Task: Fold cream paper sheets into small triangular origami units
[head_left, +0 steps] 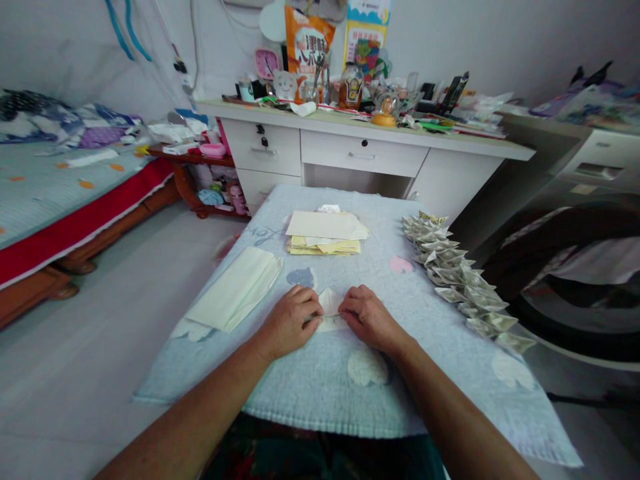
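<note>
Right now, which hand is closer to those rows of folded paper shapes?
The right hand. It pinches the right side of the small paper, with the folded paper shapes off to its right. The left hand is at the paper's left side, farther from them.

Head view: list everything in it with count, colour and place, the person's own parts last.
Folded paper: 1, off-white, between the hands
Folded paper shapes: many, greyish, cloth's right side
Paper stack: 1, cream and yellow, cloth's far middle
Paper bundle: 1, off-white, cloth's left side
Patterned cloth: 1, pale blue, beneath papers
Desk: 1, white, against the wall
Snack bag: 1, orange, on desk
Clock: 1, pink, on desk
Desk clutter: uncounted, mixed colours, desk top
Front-loading washing machine: 1, grey, far right
Bed: 1, pale blue with red edge, left
Side table: 1, brown, beside the bed
Straps: 2, blue, upper-left wall
Left hand: 1, bare, folded paper's left
Right hand: 1, bare, at its right
Forearms: 2, bare, from below
</note>
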### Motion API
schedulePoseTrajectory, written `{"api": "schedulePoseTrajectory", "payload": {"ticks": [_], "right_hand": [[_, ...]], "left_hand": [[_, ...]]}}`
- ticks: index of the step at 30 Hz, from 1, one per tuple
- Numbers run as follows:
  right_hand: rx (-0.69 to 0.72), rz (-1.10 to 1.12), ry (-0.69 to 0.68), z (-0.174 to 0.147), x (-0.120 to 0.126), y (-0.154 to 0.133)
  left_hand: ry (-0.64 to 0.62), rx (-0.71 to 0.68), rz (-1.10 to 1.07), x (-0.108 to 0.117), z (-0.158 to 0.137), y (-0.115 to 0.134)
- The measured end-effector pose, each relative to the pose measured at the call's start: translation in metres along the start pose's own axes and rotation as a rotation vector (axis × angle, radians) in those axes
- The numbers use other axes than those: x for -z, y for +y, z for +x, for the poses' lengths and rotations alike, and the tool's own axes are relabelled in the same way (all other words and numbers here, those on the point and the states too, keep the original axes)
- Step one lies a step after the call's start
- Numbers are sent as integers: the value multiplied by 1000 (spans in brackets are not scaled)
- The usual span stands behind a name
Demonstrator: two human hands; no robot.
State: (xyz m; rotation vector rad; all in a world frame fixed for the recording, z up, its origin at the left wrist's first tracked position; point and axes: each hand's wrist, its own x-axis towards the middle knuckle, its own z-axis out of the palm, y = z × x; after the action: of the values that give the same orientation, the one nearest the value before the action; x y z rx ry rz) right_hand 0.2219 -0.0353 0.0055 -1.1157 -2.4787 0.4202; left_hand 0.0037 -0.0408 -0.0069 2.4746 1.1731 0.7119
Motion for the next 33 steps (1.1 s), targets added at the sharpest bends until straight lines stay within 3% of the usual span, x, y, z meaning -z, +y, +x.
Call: {"api": "schedulePoseTrajectory", "payload": {"ticks": [5,17,33], "right_hand": [[-27,22,-23,1,0,-1],[-111,12,-27,5,-5,0],[-295,62,-19,2,4,9]], "left_hand": [[-58,17,57,1,0,1],[-66,61,25,-3,4,1],[21,208,174,-1,1,0]]}}
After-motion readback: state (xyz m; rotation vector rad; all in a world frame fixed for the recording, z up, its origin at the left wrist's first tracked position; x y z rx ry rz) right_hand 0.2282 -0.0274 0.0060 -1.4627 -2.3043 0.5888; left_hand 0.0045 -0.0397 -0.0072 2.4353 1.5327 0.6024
